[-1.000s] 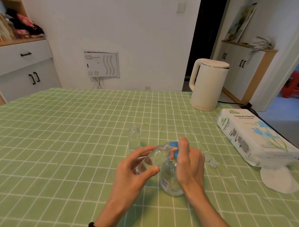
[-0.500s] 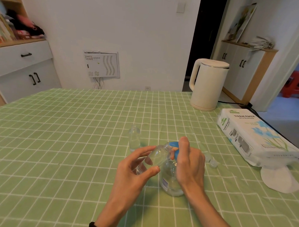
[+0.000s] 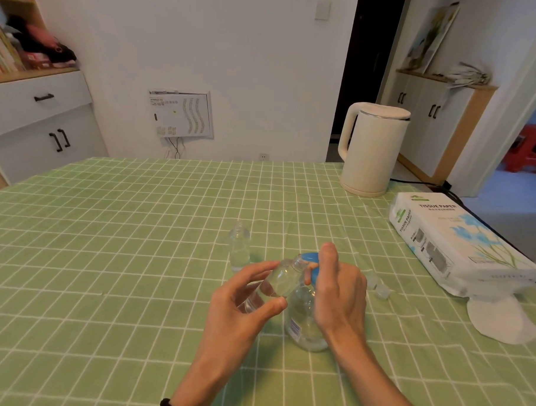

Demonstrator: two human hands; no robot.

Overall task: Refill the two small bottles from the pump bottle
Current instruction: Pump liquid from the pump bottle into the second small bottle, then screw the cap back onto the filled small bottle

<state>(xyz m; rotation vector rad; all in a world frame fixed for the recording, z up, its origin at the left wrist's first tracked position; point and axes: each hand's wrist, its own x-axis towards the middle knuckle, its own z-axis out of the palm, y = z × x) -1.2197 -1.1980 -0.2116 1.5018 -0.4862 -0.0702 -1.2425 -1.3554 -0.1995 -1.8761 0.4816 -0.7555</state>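
Over a green checked cloth (image 3: pixel 104 257), the left hand (image 3: pixel 240 309) pinches a small clear bottle (image 3: pixel 277 280) between thumb and fingers, tilted so its mouth meets the blue spout of the pump bottle (image 3: pixel 303 324), which stands toward the near edge; the right hand (image 3: pixel 339 295) curls round the pump head, forefinger on top. The second small bottle (image 3: pixel 239 247) stands upright just beyond the left hand, apart from it. The cloth spreads wide to the left and the far edge, while a tissue pack (image 3: pixel 455 244) lies along the right edge and a white kettle (image 3: pixel 373 149) stands at the far right corner.
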